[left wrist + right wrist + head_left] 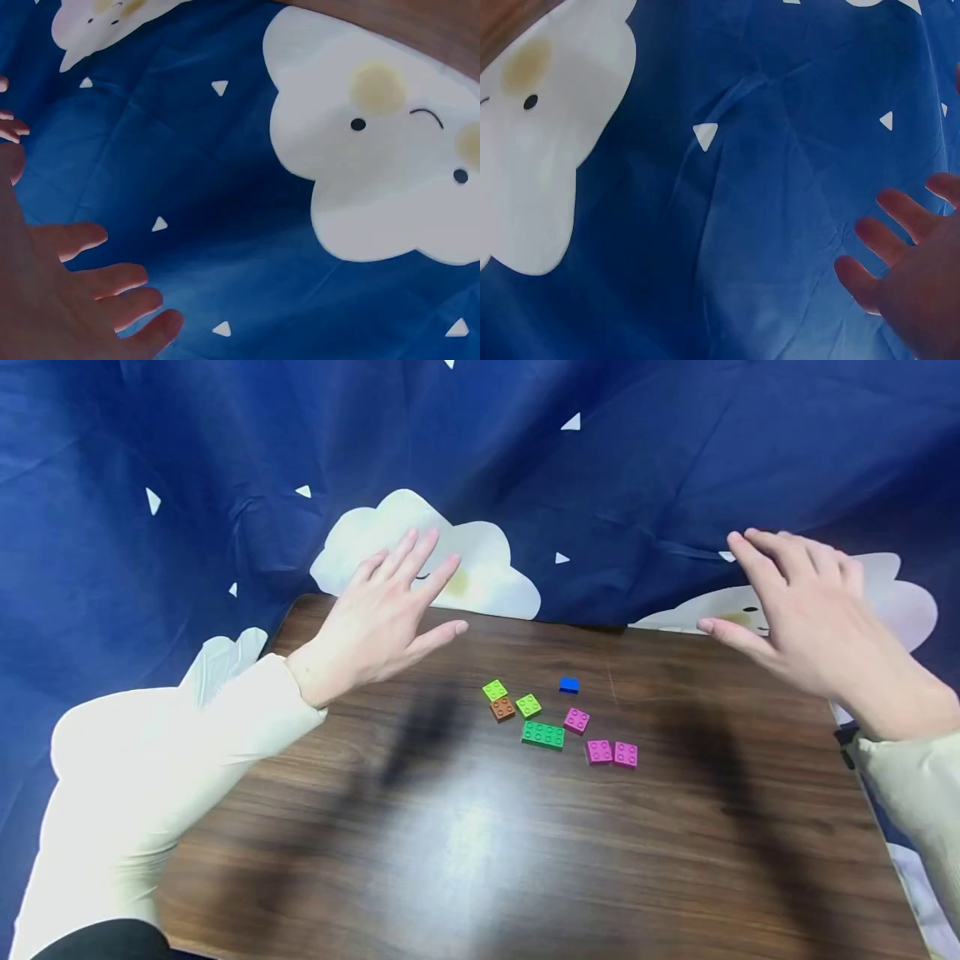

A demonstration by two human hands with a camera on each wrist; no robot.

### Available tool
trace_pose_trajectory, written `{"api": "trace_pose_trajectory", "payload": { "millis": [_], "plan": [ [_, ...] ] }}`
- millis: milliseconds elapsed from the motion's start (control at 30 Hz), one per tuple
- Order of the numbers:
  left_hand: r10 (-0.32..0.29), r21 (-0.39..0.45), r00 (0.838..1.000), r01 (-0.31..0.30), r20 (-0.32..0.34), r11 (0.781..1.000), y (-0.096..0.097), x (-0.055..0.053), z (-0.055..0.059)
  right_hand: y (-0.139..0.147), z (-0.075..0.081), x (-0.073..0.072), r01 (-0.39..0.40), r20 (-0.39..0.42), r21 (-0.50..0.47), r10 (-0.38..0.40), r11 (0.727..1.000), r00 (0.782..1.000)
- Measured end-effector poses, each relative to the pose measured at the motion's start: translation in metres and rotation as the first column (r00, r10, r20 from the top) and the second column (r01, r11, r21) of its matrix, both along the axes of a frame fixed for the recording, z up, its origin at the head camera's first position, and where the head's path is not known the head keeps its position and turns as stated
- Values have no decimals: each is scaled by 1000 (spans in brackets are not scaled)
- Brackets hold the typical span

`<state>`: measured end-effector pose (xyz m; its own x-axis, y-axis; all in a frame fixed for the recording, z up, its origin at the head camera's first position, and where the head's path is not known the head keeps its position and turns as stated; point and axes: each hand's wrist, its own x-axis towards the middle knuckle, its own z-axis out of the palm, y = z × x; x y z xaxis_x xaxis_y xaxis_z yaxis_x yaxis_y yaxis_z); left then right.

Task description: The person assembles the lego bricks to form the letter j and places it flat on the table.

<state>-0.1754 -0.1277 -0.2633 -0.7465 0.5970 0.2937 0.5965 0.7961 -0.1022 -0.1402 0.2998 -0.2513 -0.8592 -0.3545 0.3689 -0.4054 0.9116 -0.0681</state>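
My left hand [382,614] is held up over the far left part of the table, fingers spread and holding nothing. On the far right, my right hand [806,614] hovers with its fingers loosely extended, also holding nothing. Between them, lower on the table, lie several toy building bricks: a green brick [543,735], a brown brick [502,708] touching a lime brick [494,690], another lime brick [528,706], a blue brick [569,685], and three magenta bricks, one [577,720] apart and two [612,753] side by side. Both wrist views show spread fingers against the curtain.
The dark wood-grain table [337,860] carries a bright light reflection and the shadows of both arms. Behind it hangs a blue curtain [510,435] with white clouds and triangles, close to the table's far edge.
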Motion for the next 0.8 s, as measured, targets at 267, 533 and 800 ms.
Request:
{"api": "trace_pose_trajectory", "payload": {
  "millis": [267,533,800],
  "plan": [
    [13,104,1000,-11,-14,994,-5,4,-28,1,-21,7,21,30,-89,-18,996,999],
    [31,258,999,-40,39,965,-6,10,-67,-17,-74,13,-71,43,-280,87,957,995],
    [4,383,975,-91,222,919,12,29,-129,-50,-145,33,47,213,-433,51,900,976]
  ]
}}
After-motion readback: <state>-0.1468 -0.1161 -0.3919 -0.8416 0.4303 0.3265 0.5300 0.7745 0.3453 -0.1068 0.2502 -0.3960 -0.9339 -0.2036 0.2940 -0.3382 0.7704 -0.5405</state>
